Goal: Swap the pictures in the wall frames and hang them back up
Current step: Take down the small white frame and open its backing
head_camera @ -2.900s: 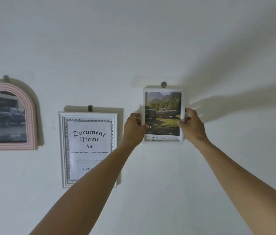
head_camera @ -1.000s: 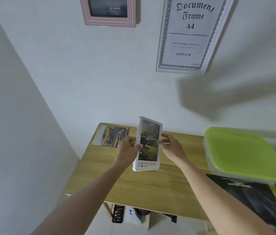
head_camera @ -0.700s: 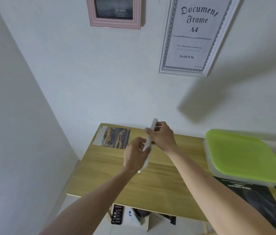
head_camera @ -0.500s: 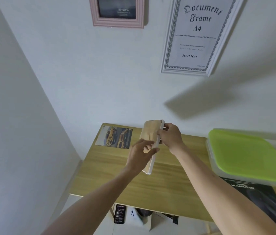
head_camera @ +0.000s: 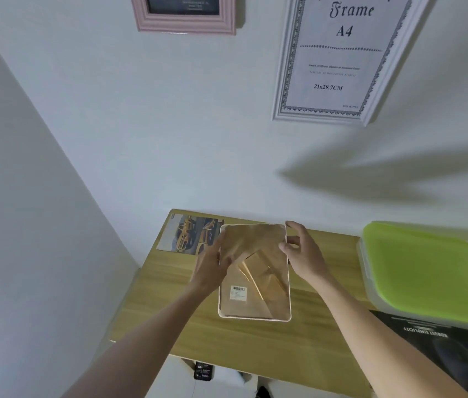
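Observation:
The small white picture frame (head_camera: 255, 285) lies face down low over the wooden table (head_camera: 169, 305), its brown backing and a barcode sticker facing up. My left hand (head_camera: 210, 268), blurred, holds its left edge with fingers reaching over the backing. At the frame's top right corner, my right hand (head_camera: 304, 254) pinches the edge between thumb and fingers. A loose photo of a yellow car (head_camera: 189, 234) lies on the table's far left corner. On the wall above hang a pink frame (head_camera: 184, 21) and a white A4 document frame (head_camera: 339, 61).
A clear container with a green lid (head_camera: 428, 271) stands on the table's right side. A black booklet (head_camera: 451, 349) lies in front of it. A side wall runs close along the table's left edge. Small items sit on the floor under the table.
The white frame came off the wall and down to the table. Over the last second it was flipped from picture side up to backing up and lowered flat.

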